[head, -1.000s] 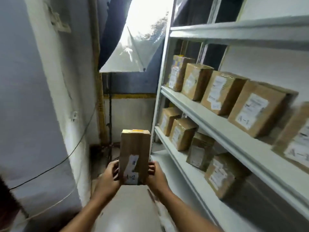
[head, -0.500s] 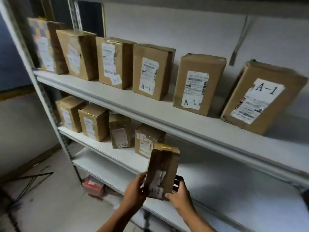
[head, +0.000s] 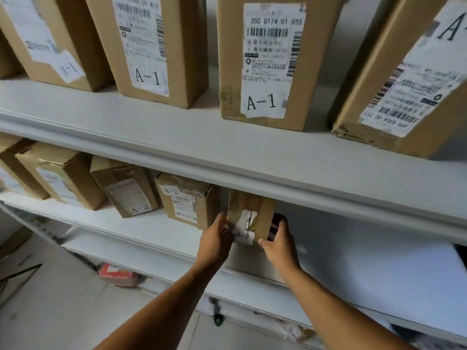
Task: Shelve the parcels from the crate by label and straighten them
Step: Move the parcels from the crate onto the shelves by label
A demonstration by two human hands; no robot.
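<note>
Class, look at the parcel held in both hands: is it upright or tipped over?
Upright. The parcel stands on end on the lower shelf, label facing out, with the left hand and right hand gripping its sides.

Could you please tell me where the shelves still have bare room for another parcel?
The A-2 shelf is bare to the right of the held parcel, beyond the right hand. Left of the left hand, the A-2 parcels stand packed close. The A-1 shelf above offers only narrow gaps between its boxes.
</note>
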